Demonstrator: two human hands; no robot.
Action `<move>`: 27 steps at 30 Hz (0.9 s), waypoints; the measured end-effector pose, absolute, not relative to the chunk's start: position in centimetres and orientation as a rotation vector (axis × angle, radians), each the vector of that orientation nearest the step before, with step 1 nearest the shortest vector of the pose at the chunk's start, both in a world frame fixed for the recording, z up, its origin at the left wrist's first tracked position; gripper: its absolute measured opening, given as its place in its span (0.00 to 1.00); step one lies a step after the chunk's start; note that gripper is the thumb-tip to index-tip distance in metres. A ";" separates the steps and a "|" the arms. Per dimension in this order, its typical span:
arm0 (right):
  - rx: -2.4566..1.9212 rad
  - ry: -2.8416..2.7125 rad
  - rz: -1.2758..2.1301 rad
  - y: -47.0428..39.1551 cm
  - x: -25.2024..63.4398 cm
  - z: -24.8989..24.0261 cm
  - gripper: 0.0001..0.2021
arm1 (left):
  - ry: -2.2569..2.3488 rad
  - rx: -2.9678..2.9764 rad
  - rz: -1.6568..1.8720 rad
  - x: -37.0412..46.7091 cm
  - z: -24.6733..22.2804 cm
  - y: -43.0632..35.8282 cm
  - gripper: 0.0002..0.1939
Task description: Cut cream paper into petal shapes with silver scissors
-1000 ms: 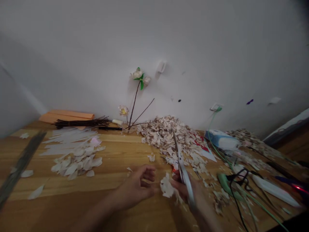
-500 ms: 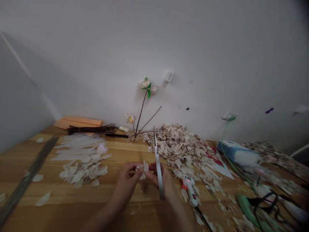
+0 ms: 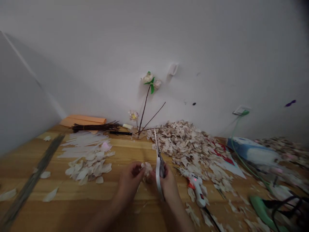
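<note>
My left hand [image 3: 129, 182] is closed, its thumb and fingers pinching a small cluster of pale petals [image 3: 146, 170] just above the wooden table. On the other side of the cluster, my right hand [image 3: 169, 185] has its fingertips against the petals. Scissors [image 3: 158, 164] with pale handles are held in that same hand, blades pointing up and away from me. The right fingertips are partly hidden behind the scissors. Left of my hands lies a small pile of loose cream petals [image 3: 88, 169]. To the right, a white glue gun [image 3: 199, 191] with a red light rests on the table.
A large heap of dried petals [image 3: 185, 141] lies along the wall. A stem with flowers [image 3: 145, 106] stands at the back centre. Dark thin sticks [image 3: 94, 127], a black pen [image 3: 120, 132] and orange paper [image 3: 83, 120] lie at the back left. A green cord [image 3: 233, 145] hangs from the socket.
The whole view has shifted, so the table items appear further right. The scissors have turned slightly in my right hand, showing both handles, and the petal cluster has been turned between my fingers.
</note>
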State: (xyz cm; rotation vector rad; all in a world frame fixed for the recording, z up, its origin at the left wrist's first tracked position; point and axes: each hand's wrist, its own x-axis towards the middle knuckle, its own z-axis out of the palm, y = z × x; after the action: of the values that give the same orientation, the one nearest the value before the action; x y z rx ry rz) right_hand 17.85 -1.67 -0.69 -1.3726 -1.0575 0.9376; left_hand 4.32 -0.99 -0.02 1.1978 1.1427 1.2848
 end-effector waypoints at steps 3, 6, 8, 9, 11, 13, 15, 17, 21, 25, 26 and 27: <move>-1.410 -1.048 0.900 -1.7 18.0 -0.4 0.17 | 1.151 1.157 1.236 4.3 -0.2 -0.8 0.06; -1.449 -1.062 0.854 -1.9 17.8 0.0 0.17 | 1.162 1.102 1.173 4.2 -0.4 -0.4 0.05; -1.479 -1.092 0.808 -2.0 17.8 0.1 0.16 | 1.161 1.061 1.129 4.2 -0.4 -0.2 0.06; -1.496 -1.111 0.789 -2.1 17.8 0.0 0.15 | 1.161 1.044 1.111 4.2 -0.5 -0.1 0.06; -1.532 -1.151 0.746 -2.2 17.8 -0.2 0.14 | 1.165 1.024 1.088 4.3 -0.6 0.0 0.06; -1.562 -1.173 0.701 -2.3 17.9 -0.5 0.13 | 1.174 1.024 1.080 4.4 -0.6 0.0 0.06; -1.573 -1.190 0.666 -2.2 18.0 -0.7 0.13 | 1.184 1.041 1.082 4.4 -0.7 -0.1 0.06; -1.567 -1.197 0.654 -2.1 18.1 -0.7 0.12 | 1.192 1.065 1.095 4.4 -0.6 -0.3 0.06; -1.533 -1.226 0.662 -2.0 18.0 -0.7 0.12 | 1.161 1.105 1.116 4.2 -0.1 -0.5 0.15; -1.502 -1.291 0.692 -2.3 17.8 -0.7 0.12 | 1.109 1.109 1.038 4.1 0.3 -0.4 0.08; -1.510 -1.313 0.686 -2.3 17.7 -0.7 0.11 | 1.106 1.101 1.014 4.1 0.3 -0.3 0.06; -1.525 -1.333 0.673 -2.4 17.7 -0.6 0.11 | 1.105 1.090 0.994 4.1 0.4 -0.3 0.06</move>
State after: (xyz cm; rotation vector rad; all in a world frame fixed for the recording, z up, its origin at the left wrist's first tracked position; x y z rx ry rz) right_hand 17.72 -2.38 -0.64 -1.5250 -1.3329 0.6730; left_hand 4.10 -0.31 0.38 1.0901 1.1049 0.9936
